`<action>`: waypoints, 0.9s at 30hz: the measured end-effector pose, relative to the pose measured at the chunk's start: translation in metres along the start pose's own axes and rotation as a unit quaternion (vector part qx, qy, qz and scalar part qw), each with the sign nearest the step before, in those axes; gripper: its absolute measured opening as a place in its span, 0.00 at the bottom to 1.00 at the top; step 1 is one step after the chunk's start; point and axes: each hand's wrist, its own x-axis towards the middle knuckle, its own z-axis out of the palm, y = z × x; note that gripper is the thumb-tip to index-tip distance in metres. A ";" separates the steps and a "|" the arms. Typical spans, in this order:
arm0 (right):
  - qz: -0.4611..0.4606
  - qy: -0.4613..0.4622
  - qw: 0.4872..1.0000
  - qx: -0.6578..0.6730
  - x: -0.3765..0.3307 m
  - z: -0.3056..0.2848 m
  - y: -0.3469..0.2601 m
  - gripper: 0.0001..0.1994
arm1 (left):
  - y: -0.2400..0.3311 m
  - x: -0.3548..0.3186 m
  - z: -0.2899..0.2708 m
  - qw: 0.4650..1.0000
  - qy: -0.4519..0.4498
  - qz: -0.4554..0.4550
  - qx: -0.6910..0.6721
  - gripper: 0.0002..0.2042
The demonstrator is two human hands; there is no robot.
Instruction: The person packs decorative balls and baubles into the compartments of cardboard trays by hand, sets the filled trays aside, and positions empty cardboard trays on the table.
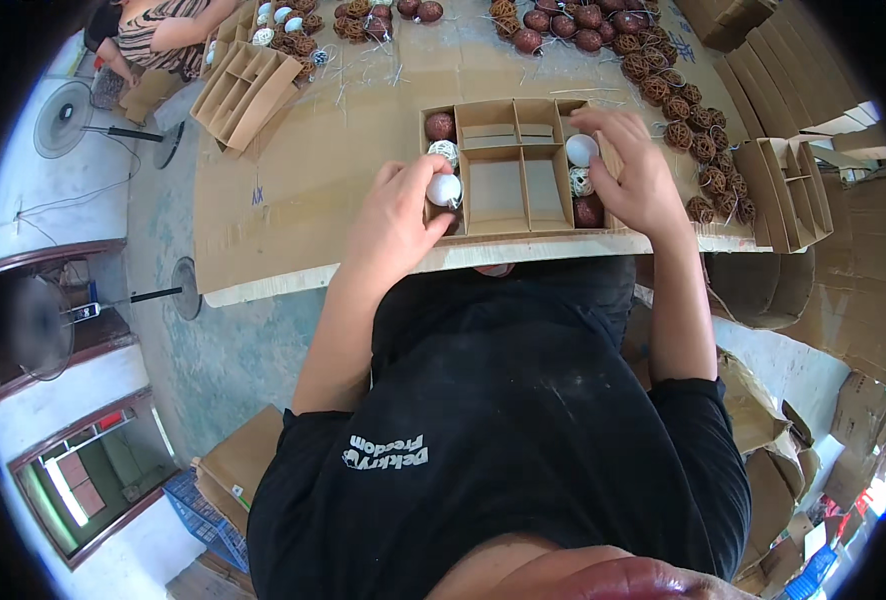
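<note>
In front of me lies a shallow cardboard box with dividers. My left hand pinches a white ball at the box's left column, thumb and forefinger on either side. Beyond that ball, a white woven ball and a dark red glitter ball sit in the same column. At the right column, my right hand has its fingers and thumb curled round another white ball. Nearer me there are a white patterned ball and a dark red ball. The middle compartments hold no balls.
Brown woven balls and dark red balls lie across the table's far right. A divided carton stands at the far left, with more balls behind it. Stacked cartons flank the right. Another person is at the far left.
</note>
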 end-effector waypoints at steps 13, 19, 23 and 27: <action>0.134 -0.015 0.986 -0.101 -0.005 0.017 0.019 0.12 | -0.004 0.006 -0.005 0.992 -0.097 -0.060 -0.049 0.15; 0.158 0.000 0.977 -0.143 -0.005 0.032 0.016 0.14 | -0.009 0.009 -0.001 0.994 -0.075 -0.058 -0.061 0.15; 0.129 -0.040 0.984 -0.118 -0.001 0.026 0.022 0.13 | -0.006 0.012 0.004 0.996 -0.079 -0.046 -0.017 0.13; 0.161 -0.021 0.984 -0.069 -0.002 0.025 0.011 0.09 | -0.009 0.014 0.007 0.996 -0.080 -0.026 -0.012 0.14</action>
